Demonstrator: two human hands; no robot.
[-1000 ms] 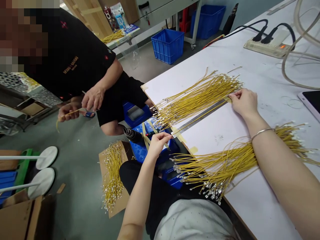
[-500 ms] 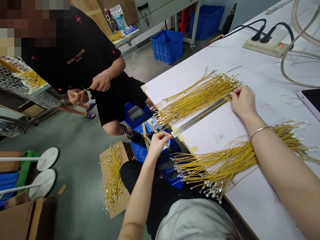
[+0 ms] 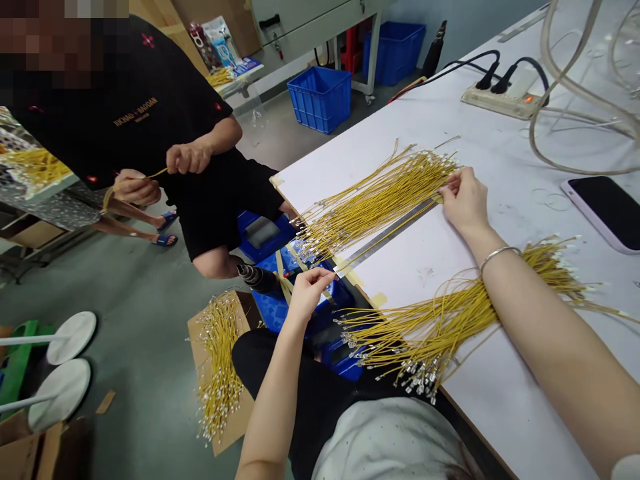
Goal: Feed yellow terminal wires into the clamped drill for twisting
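A single yellow wire (image 3: 383, 235) stretches along a metal ruler (image 3: 395, 231) on the white table. My left hand (image 3: 311, 291) pinches its near-left end just past the table edge. At the far end, my right hand (image 3: 466, 198) is closed on the other tip, which its fingers partly hide. Just beyond the ruler lies a bundle of yellow wires (image 3: 380, 197) with small metal and white ends. A second yellow wire bundle (image 3: 430, 320) rests nearer me, partly under my right forearm, its metal terminals hanging over the table edge.
A co-worker (image 3: 145, 100) at the left holds a yellow wire in both hands. A cardboard box (image 3: 240, 427) with more wires stands below. On the table are a power strip (image 3: 500, 100), a phone (image 3: 610, 210) and looped clear tubing (image 3: 537, 127). Blue crates (image 3: 320, 100) sit behind.
The view has shifted slightly, so the table's things appear further left. Both my hands keep hold of the wire along the ruler. The co-worker's hands still hold a wire.
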